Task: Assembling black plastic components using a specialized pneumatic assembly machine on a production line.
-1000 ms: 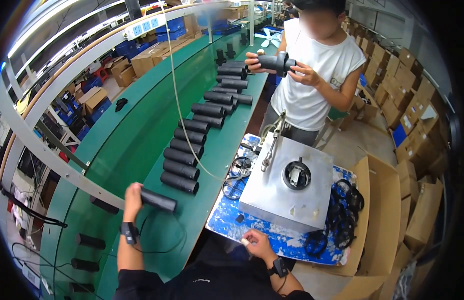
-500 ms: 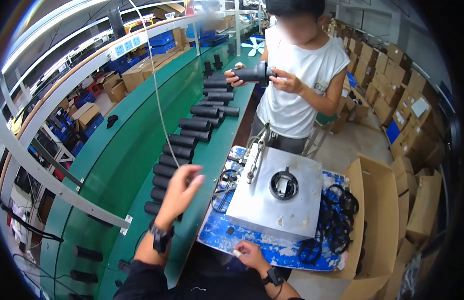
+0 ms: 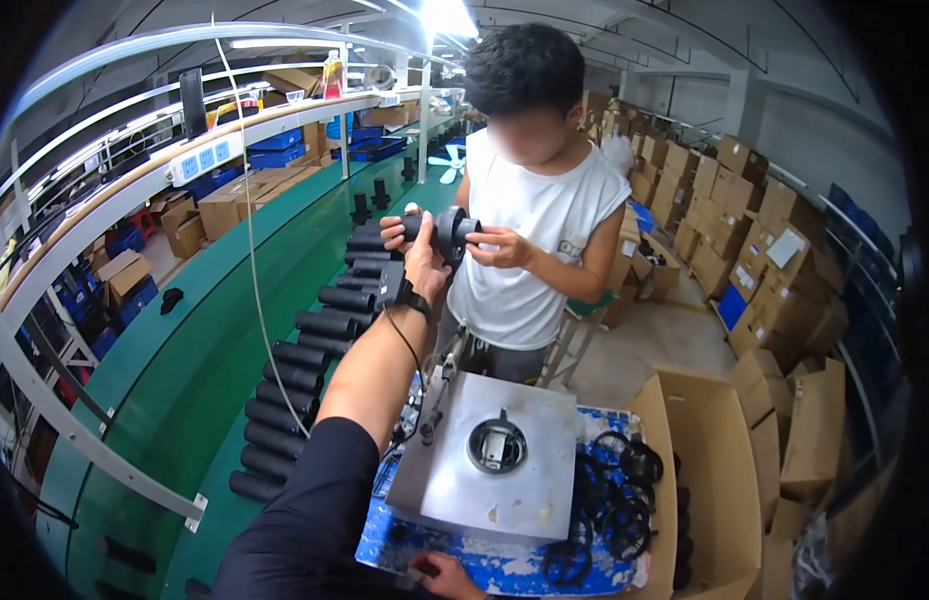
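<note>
My left arm reaches up and forward, and my left hand (image 3: 426,268) is closed on the near side of a black flanged tube (image 3: 450,232). Its thumb lies over the barrel; the other fingers are mostly hidden. A co-worker in a white sleeveless shirt also holds this tube, one hand at each end. Down at the lower edge, my right hand (image 3: 447,577) is half curled beside the blue board, dim and partly cut off, so its grip is unclear. Between me and the co-worker sits a metal box fixture (image 3: 529,410) with a round black insert (image 3: 497,446).
Black tubes (image 3: 296,376) lie in a row on the green bench (image 3: 199,350) at left. Several black rings (image 3: 624,490) rest on the worn blue board (image 3: 384,535) by the fixture. An open carton (image 3: 719,440) stands at right, with stacked cartons (image 3: 759,250) behind. A cord (image 3: 246,180) hangs at left.
My left hand has moved up and forward onto the black tube in the co-worker's hands. My right hand has dropped toward the lower edge. The view has tilted up and turned right.
</note>
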`<state>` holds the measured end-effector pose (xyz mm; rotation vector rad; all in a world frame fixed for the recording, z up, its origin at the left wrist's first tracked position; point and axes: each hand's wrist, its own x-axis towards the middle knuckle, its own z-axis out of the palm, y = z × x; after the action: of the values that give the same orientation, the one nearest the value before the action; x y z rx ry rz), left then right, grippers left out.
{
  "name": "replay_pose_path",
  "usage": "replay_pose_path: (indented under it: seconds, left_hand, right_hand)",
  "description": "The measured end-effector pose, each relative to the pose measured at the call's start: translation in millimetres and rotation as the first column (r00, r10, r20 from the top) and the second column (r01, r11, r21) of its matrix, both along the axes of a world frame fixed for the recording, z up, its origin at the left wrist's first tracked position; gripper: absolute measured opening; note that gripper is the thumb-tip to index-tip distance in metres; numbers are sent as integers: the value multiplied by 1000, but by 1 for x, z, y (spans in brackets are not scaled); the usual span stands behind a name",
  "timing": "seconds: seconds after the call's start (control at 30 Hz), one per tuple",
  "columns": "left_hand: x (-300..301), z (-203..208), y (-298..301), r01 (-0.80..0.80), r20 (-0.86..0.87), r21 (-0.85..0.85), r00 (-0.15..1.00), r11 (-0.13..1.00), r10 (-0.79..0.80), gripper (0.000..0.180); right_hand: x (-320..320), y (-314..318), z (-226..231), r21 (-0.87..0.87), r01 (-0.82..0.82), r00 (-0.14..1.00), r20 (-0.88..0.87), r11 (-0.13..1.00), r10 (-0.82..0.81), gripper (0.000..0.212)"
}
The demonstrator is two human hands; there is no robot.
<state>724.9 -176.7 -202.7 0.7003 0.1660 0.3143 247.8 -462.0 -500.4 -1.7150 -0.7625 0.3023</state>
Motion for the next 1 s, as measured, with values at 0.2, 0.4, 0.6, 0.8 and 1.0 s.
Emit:
replay_pose_path:
  seconds: [0.2,0.4,0.6,0.8,1.0]
  left_hand:
    - [-44,-21,-1,40,377,-38,926,998,-23,52]
    - [-254,-17,8,25,341,81,939,996,-51,45]
    - [-414,-70,14,-253,363,24,904,967,227,60]
    - [-458,-116,10,-476,301,81,849,876,434,81]
    - [-456,-129,9,-637,402,208,748,742,529,92]
  right_hand:
    - [-4,2,4,-10,-33,995,-99,999,32,18]
    - [-5,-3,20,86,-102,942,-312,991,124,14]
    - [16,6,165,91,-295,955,-17,951,297,12]
    - [65,64,275,11,-238,827,527,971,196,14]
    - [61,108,272,-89,-143,692,703,986,163,12]
